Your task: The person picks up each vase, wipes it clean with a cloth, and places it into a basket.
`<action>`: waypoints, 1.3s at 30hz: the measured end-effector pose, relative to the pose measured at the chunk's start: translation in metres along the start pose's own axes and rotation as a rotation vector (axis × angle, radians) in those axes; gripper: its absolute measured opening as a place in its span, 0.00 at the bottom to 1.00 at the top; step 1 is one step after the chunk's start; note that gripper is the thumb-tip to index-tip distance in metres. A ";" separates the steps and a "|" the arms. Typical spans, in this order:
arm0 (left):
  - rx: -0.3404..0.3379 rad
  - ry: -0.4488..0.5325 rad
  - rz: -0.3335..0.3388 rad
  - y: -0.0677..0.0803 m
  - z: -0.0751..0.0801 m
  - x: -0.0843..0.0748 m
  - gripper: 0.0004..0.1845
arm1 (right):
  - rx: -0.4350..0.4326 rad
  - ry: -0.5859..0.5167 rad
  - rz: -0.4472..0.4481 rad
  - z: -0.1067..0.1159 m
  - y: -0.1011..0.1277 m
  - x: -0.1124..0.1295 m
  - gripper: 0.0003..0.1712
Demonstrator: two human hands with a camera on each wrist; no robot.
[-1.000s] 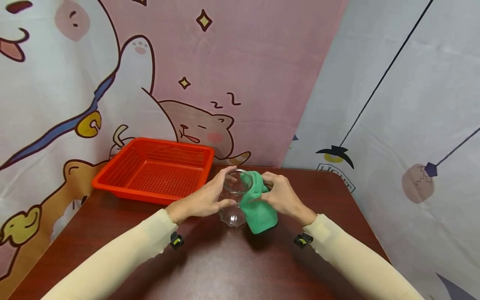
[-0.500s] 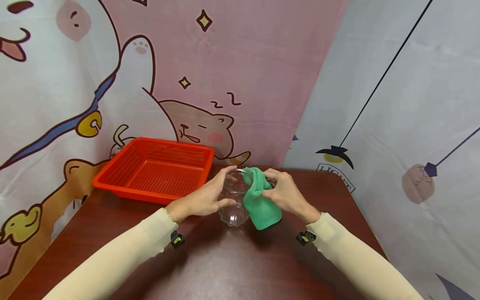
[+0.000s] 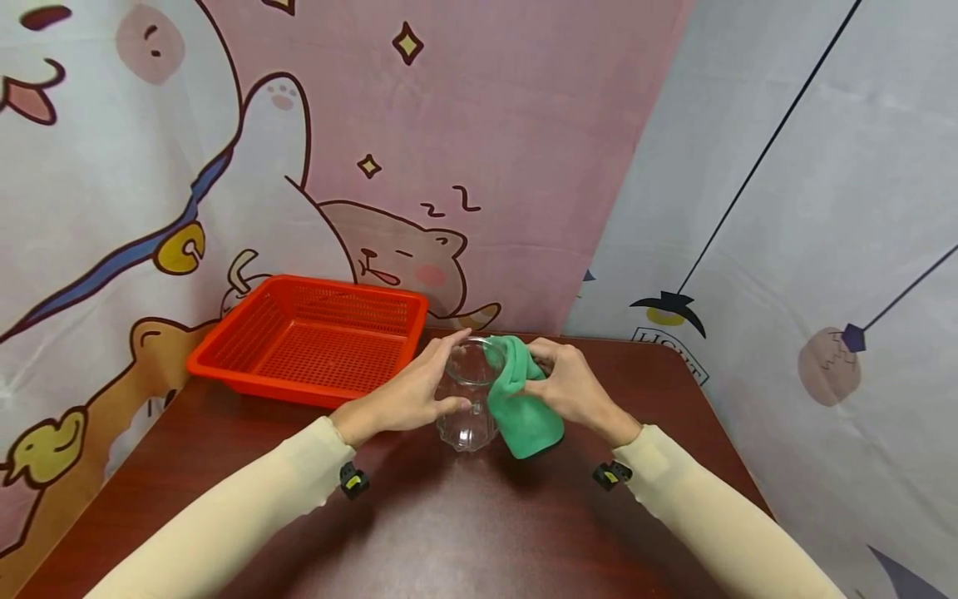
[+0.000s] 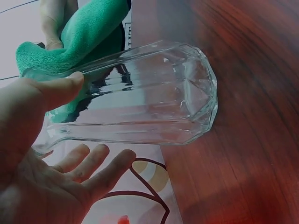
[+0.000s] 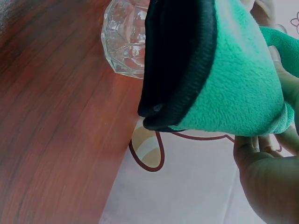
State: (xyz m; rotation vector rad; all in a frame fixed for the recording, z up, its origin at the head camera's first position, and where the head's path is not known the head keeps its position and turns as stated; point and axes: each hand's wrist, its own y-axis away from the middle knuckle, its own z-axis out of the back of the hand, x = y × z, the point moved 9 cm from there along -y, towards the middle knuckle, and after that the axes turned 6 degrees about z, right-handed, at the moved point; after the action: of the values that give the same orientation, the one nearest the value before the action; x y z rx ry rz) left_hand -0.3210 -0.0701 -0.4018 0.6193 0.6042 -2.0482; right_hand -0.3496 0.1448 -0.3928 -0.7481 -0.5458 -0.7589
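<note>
Cartoon-printed cloth backs your dark red-brown wooden table (image 3: 449,532), with an orange perforated plastic basket (image 3: 310,337) at centre left of the head view. You appear to be in the middle of wiping: the clear faceted drinking glass (image 3: 467,399) stands upright mid-frame, just right of the basket. Your left hand (image 3: 407,399) curls round its side, thumb on the near wall, fingers on the far one. Your right hand (image 3: 569,387) pinches a bunched green microfibre cloth (image 3: 520,408), one end tucked over the rim, the rest hanging outside. Next, I judge, you must steady the glass firmly and work the cloth around the rim.
</note>
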 end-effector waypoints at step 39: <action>-0.152 0.005 0.120 -0.003 0.010 -0.015 0.54 | 0.002 0.029 -0.044 0.016 0.016 -0.022 0.17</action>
State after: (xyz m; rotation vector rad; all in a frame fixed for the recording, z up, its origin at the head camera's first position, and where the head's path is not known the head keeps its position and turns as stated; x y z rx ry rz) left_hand -0.3186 -0.0657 -0.3840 0.5585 0.7016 -1.8698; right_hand -0.3534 0.1738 -0.4046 -0.7242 -0.5384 -0.8086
